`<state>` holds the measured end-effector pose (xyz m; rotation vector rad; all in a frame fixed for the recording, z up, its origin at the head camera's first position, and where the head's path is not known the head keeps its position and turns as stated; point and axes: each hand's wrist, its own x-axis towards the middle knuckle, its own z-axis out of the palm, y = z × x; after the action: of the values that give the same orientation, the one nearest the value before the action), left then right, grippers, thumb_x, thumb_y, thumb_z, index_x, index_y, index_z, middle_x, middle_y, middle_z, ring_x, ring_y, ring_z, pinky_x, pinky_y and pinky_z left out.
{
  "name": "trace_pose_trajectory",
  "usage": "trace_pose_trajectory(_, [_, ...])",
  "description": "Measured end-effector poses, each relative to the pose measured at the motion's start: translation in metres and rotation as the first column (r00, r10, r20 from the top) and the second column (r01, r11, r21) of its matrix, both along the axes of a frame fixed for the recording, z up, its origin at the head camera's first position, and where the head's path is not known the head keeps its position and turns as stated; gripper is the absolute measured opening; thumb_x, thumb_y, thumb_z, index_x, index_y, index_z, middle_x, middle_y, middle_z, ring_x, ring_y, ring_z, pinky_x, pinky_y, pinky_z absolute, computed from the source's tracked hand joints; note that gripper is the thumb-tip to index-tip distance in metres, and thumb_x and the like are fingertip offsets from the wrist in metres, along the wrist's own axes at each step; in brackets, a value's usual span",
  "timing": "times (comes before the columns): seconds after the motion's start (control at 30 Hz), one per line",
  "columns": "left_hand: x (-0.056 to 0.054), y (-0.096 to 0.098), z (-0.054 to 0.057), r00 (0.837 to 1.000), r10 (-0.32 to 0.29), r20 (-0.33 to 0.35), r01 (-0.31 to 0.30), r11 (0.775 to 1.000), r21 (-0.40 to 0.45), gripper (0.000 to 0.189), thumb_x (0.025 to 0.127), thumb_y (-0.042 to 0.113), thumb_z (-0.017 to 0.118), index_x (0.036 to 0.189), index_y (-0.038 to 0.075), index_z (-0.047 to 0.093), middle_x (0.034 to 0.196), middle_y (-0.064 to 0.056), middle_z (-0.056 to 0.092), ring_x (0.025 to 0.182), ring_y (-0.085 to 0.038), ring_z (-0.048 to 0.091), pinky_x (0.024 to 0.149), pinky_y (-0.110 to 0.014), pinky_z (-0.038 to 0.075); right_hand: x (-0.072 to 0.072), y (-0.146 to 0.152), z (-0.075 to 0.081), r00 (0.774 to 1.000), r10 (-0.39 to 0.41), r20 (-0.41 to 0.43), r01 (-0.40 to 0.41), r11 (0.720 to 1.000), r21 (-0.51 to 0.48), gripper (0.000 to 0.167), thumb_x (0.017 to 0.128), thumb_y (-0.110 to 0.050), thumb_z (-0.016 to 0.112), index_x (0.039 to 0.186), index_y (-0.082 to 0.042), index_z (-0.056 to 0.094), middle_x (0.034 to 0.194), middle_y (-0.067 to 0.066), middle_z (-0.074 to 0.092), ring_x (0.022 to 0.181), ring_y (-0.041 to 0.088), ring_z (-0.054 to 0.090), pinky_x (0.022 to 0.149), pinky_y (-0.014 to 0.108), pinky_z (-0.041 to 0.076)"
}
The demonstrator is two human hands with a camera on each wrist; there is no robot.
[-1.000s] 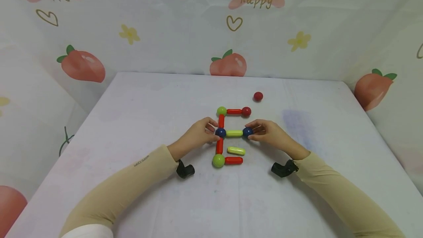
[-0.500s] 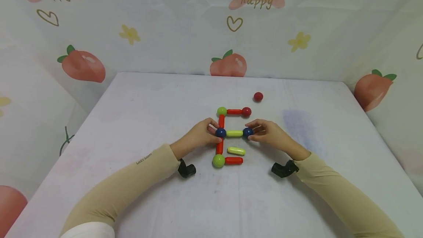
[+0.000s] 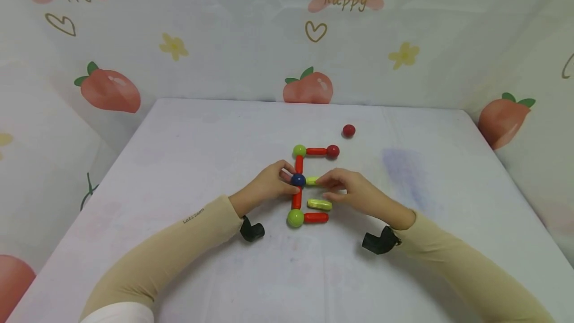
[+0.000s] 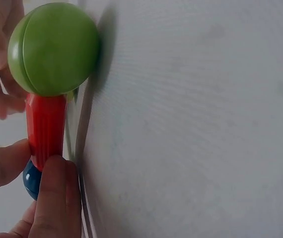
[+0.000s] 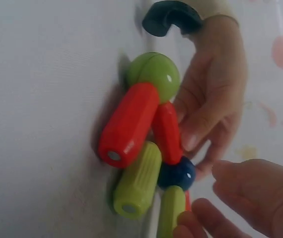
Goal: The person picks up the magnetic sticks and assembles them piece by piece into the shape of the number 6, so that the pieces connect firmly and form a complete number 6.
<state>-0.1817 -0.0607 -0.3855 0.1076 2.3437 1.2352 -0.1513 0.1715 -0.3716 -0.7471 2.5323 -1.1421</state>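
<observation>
A flat figure of magnetic rods and balls lies on the table. At its middle, my left hand (image 3: 269, 183) pinches around the blue ball (image 3: 298, 180), its thumb also touching the lower red rod (image 4: 47, 130). A lime rod (image 3: 311, 181) extends right from that ball, and my right hand (image 3: 354, 191) is over its far end, hiding whatever is there. The right fingers and thumb are spread, with no piece visible between them. Just below that thumb lies a loose lime rod (image 3: 320, 205). The lower green ball (image 3: 295, 218) carries another red rod (image 3: 316, 218) pointing right.
At the figure's top, a green ball (image 3: 299, 151) joins a red rod (image 3: 316, 151) ending in a red ball (image 3: 333, 151). A loose red ball (image 3: 349, 130) sits farther back. A printed cloth hangs behind the white table (image 3: 215, 128).
My right hand has let go of the right-hand blue ball and moved left and slightly nearer, now covering that ball's place. My left hand has stayed at the middle joint.
</observation>
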Motion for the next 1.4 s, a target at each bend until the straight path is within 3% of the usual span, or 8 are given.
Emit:
trace_pose_trajectory(0.3, [0.0,-0.001,-0.001,1.0,-0.013,-0.009,0.013,1.0,0.012,0.041,0.082,0.012,0.076,0.117,0.009,0.054,0.106,-0.011,0.063,0.096,-0.022,0.06,0.08,-0.029,0.052,-0.005,-0.014,-0.005,0.99,0.045,0.134,-0.066,0.986,0.155,0.032,0.086,-0.012,0.073,0.116,-0.005,0.066,0.107,0.005,0.068,0.096,0.017,0.065,0.085,0.031,0.055])
trace_pose_trajectory(0.77, [0.002,-0.001,0.003,1.0,-0.014,-0.011,0.014,1.0,0.005,0.042,0.082,0.013,0.077,0.117,0.01,0.054,0.106,-0.01,0.063,0.097,-0.022,0.06,0.08,-0.029,0.052,-0.008,-0.017,-0.009,0.985,0.13,0.11,-0.15,0.968,0.201,0.025,0.085,-0.009,0.073,0.109,-0.007,0.071,0.099,0.0,0.071,0.084,0.009,0.063,0.081,0.026,0.055])
trace_pose_trajectory(1.4, [0.001,0.0,0.001,1.0,-0.001,-0.001,0.001,1.0,0.007,0.041,0.082,0.011,0.076,0.116,0.01,0.054,0.106,-0.01,0.063,0.096,-0.021,0.06,0.078,-0.028,0.053,-0.002,0.021,0.001,0.996,-0.07,0.06,0.064,0.994,0.09,0.028,0.088,-0.006,0.068,0.116,-0.006,0.066,0.11,0.008,0.067,0.095,0.018,0.062,0.09,0.039,0.053])
